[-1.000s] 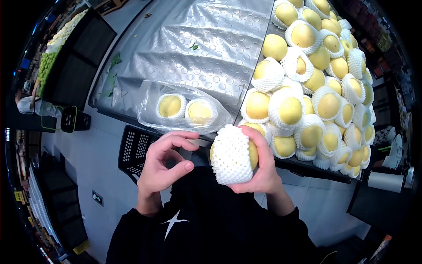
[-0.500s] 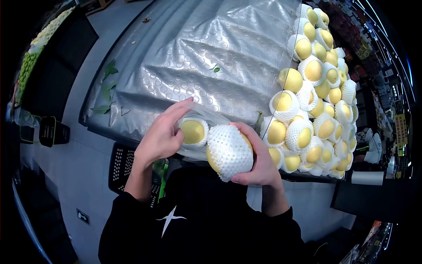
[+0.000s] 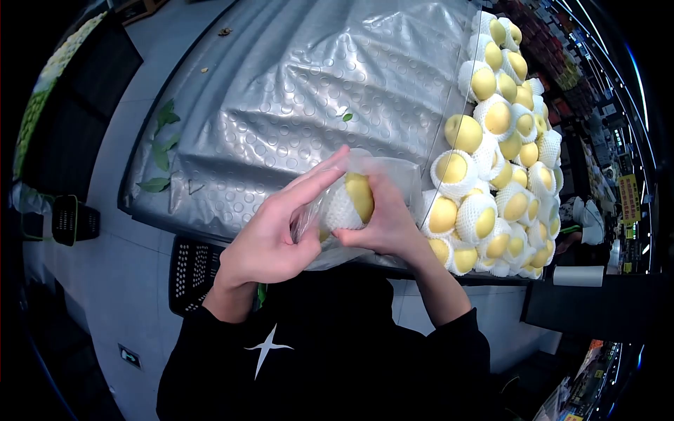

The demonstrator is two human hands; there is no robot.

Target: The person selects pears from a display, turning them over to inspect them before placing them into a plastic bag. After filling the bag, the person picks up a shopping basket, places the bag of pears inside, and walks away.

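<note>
My right hand (image 3: 382, 221) grips a yellow pear in a white foam net (image 3: 349, 201) and has it inside the mouth of a clear plastic bag (image 3: 379, 175). Just left of it, my left hand (image 3: 277, 235) pinches the bag's edge between thumb and fingers and holds it up. The bag rests at the front edge of the silver embossed display surface (image 3: 295, 91). Other fruit inside the bag is hidden behind my hands.
A heap of net-wrapped yellow pears (image 3: 491, 161) fills the right side behind a clear divider. A black perforated basket (image 3: 193, 270) sits below the stand's front edge. Loose green leaves (image 3: 158, 158) lie on the silver surface's left side.
My right hand has carried the netted pear up from in front of my chest into the bag. My left hand has shifted from the bag's top to gripping its edge.
</note>
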